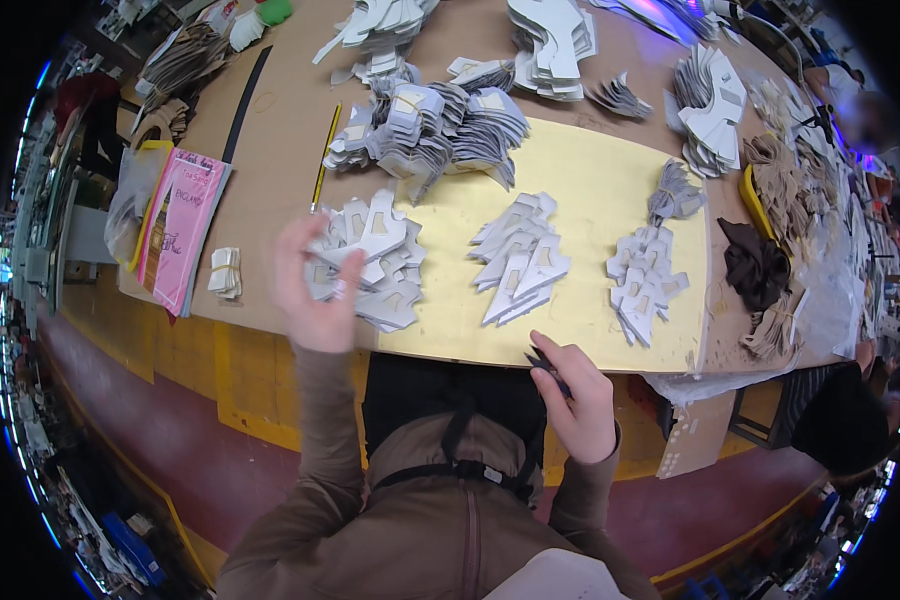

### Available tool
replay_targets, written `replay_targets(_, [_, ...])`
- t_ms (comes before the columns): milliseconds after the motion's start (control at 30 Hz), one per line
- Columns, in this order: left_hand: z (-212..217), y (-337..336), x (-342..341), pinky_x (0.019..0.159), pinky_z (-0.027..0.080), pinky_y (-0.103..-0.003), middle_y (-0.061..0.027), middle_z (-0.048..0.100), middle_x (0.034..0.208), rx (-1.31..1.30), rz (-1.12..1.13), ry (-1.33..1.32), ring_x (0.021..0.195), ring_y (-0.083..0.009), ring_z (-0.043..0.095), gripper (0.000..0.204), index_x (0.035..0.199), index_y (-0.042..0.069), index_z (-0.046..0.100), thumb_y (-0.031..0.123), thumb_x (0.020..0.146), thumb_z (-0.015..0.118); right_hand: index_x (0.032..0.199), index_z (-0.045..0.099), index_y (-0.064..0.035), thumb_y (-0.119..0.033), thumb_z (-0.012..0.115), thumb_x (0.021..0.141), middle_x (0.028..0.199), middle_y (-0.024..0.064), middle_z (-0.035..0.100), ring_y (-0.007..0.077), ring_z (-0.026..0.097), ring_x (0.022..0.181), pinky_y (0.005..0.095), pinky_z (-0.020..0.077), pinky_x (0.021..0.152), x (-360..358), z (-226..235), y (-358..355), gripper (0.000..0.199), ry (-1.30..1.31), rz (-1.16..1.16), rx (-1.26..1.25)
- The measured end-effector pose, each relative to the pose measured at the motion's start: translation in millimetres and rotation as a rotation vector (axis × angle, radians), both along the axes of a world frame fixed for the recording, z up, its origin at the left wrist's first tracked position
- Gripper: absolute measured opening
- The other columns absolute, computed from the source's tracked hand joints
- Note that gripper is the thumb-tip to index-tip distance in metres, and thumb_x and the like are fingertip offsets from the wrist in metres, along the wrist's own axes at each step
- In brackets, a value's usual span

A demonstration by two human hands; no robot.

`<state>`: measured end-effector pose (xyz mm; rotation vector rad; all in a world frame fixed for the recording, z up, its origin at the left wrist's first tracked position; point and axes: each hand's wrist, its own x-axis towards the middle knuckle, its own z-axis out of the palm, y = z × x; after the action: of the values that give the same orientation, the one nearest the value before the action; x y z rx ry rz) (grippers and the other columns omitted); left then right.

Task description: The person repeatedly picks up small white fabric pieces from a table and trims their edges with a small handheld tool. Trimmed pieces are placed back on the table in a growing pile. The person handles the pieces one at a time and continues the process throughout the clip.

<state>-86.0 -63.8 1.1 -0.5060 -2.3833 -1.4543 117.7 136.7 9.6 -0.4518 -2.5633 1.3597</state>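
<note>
Pen (548, 368) in my closed right hand (578, 398) points far-left at the near table (270, 150) edge; my left hand (315, 285), blurred, fingers spread, touches the left pile (375, 255).

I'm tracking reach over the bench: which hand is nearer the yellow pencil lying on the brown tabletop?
Left. The left hand is raised over the leftmost pile of grey cut pieces, just below the yellow pencil. The right hand sits at the table's near edge, holding a dark pen.

A factory workshop. Stacks of grey die-cut pieces (430, 125) cover a long cardboard-topped workbench (280, 130) across the upper frame. Yellow floor markings (185, 350) run at lower left.
</note>
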Motion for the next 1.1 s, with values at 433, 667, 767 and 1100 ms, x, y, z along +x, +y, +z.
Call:
replay_targets(433, [-43.0,67.2,59.2,0.062,0.048,-0.028,-0.0066,0.061,0.078,-0.068,-0.413,-0.293,0.065,-0.0143,0.056,0.021,0.096,-0.002,0.066,0.007,0.079,0.077,0.119,0.065,-0.0004,0.000,0.067,0.087,0.082,0.0097,0.057,0.0158,0.049,0.063,0.0268,0.0424,0.059,6.1,3.9,-2.4,0.033,0.017,-0.156,-0.081])
replay_targets(667, [-10.7,41.7,47.8,0.069,0.044,-0.025,-0.0054,0.059,0.079,0.031,-0.556,-0.520,0.072,-0.0127,0.055,0.014,0.091,-0.002,0.068,0.006,0.082,0.075,0.121,0.065,-0.0010,0.001,0.068,0.084,0.084,0.0100,0.060,0.0167,0.055,0.066,0.0269,0.0445,0.060,-3.8,9.5,-12.1,0.036,0.174,-0.078,-0.139])
replay_targets(767, [-2.8,36.3,52.9,0.071,0.043,-0.026,-0.0049,0.059,0.082,0.056,-0.715,-0.514,0.074,-0.0132,0.054,0.016,0.091,-0.002,0.068,0.007,0.081,0.077,0.123,0.064,-0.0011,0.002,0.067,0.086,0.085,0.0105,0.060,0.0174,0.056,0.067,0.0273,0.0458,0.061,-13.8,10.9,-15.2,0.037,0.182,-0.029,-0.140])
replay_targets(1100, [-1.0,38.0,55.3,0.079,0.050,-0.032,-0.0162,0.062,0.119,0.157,-0.857,-0.188,0.087,-0.0208,0.062,0.015,0.086,0.000,0.065,0.004,0.078,0.077,0.124,0.063,-0.0002,0.002,0.065,0.088,0.082,0.0082,0.057,0.0137,0.050,0.065,0.0247,0.0417,0.060,-14.7,12.4,-22.6,0.037,0.136,-0.010,-0.382])
